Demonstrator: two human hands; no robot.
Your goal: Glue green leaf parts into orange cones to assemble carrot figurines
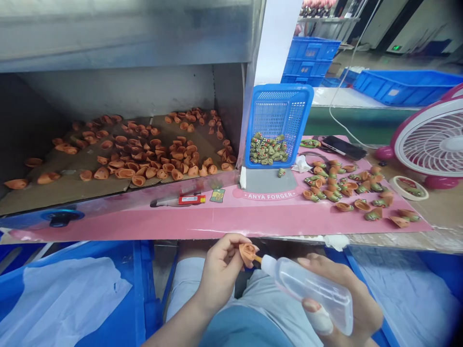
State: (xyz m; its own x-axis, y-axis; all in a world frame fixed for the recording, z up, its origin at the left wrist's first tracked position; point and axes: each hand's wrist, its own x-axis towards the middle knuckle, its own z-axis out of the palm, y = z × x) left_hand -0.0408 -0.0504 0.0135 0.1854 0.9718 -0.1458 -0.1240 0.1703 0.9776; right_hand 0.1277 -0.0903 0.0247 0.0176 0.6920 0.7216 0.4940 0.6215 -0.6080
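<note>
While the left hand [220, 270] pinches a small orange shell piece [248, 252] between thumb and fingertips, the right hand [347, 299] is wrapped around a clear squeeze bottle [311, 293], its nozzle touching the piece, just below the near edge of the pink mat [224, 217]. This looks like the filling or gluing step; a gentle squeeze with a steady nozzle seems called for. On the mat, finished pieces [347, 185] lie beside a blue basket [280, 115], a fan [430, 140] beyond them; nothing crowds the hands.

Pink bench [224, 221] under orange pieces [347, 185]
</note>
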